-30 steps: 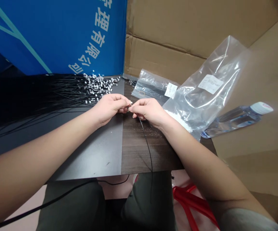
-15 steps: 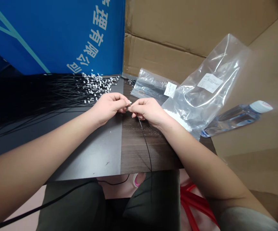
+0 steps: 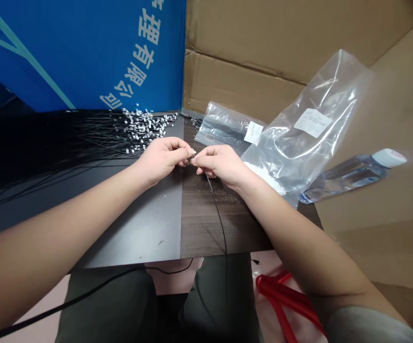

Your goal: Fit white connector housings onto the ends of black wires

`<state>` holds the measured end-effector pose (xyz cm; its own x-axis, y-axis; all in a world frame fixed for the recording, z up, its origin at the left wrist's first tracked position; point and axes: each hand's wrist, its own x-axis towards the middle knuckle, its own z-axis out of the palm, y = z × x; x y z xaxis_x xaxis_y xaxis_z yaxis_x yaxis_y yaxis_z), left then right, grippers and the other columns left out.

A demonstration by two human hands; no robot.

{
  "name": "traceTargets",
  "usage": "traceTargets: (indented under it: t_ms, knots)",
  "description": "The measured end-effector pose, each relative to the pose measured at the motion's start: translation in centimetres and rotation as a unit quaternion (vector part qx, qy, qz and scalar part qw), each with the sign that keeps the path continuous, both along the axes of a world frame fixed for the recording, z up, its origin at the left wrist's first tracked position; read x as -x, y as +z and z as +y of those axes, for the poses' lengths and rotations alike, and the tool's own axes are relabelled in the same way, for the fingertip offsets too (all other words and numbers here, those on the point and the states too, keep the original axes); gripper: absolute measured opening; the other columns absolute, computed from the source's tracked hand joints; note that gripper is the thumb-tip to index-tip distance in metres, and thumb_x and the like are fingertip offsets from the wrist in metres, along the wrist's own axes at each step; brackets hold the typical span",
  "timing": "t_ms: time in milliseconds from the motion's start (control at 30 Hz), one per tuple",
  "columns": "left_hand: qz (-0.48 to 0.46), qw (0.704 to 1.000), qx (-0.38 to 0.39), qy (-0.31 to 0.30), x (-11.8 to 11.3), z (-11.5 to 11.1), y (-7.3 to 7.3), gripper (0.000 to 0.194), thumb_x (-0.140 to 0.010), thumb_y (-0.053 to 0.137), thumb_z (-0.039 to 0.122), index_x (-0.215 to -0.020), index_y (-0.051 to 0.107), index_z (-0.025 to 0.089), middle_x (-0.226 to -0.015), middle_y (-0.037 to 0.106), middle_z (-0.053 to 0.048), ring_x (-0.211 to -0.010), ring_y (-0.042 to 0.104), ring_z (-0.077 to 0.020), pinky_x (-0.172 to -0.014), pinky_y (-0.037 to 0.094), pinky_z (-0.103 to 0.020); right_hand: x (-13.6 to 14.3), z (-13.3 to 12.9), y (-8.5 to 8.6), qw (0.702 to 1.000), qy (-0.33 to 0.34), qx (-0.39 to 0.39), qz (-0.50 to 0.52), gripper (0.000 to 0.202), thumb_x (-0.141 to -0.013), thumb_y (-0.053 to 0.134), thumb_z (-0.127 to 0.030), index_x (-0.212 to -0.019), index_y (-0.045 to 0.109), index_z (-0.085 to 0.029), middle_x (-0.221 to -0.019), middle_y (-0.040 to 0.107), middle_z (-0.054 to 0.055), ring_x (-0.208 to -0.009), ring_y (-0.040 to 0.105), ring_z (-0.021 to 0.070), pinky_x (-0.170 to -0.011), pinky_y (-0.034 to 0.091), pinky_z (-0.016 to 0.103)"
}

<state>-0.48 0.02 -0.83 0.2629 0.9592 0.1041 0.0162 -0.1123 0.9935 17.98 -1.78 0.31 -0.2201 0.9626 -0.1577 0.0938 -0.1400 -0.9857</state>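
Clock face centred on the fingertips. Left hand (image 3: 163, 159): thumb and index finger pinched on a small white piece (image 3: 194, 152); exact form too small to read. Right hand (image 3: 222, 165): fingertips closed on 1 thin black wire (image 3: 221, 217), just beside the left fingertips; whether wire and piece touch cannot be told. Tip grip presumably chosen because the parts are tiny. Wire trails toward 5 o'clock over the wood-grain tabletop (image 3: 199, 224) and past its edge, likely left slack so it does not pull on the pinch.

Pile of black wires (image 3: 85, 133) at 9 to 10 o'clock, white ends (image 3: 145, 125) turned toward the hands, probably for easy pickup. Flat bag (image 3: 221, 121) at 1 to 2 o'clock. Larger clear bag (image 3: 295, 157), with white contents at its lower end, near 3 o'clock, apparently kept within right-hand reach. Bottle (image 3: 353, 177) beyond it, tilted.
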Motion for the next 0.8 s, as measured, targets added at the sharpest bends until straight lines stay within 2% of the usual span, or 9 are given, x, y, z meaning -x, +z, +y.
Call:
traceTargets:
  t_ms: [167, 800]
  knots:
    - [0.003, 1.000, -0.005, -0.013, 0.05, 0.03, -0.06, 0.009, -0.076, 0.079, 0.022, -0.074, 0.073, 0.014, -0.068, 0.068, -0.003, -0.063, 0.057, -0.0115, -0.065, 0.046, -0.027, -0.13, 0.13, -0.45, 1.000, 0.003, -0.009, -0.006, 0.012, -0.076, 0.079, -0.019, -0.067, 0.071, -0.015, -0.058, 0.068, 0.002, -0.045, 0.041, 0.0052, -0.042, 0.030, 0.020]
    - [0.011, 0.999, -0.030, -0.006, 0.03, -0.02, 0.03, 0.011, -0.078, 0.078, 0.024, -0.074, 0.073, 0.015, -0.069, 0.067, -0.002, -0.063, 0.056, -0.0115, -0.065, 0.046, -0.028, -0.21, 0.14, -0.31, 1.000, -0.008, -0.008, 0.006, 0.012, -0.076, 0.080, -0.020, -0.069, 0.071, -0.015, -0.057, 0.067, 0.001, -0.045, 0.041, 0.0053, -0.041, 0.029, 0.020]
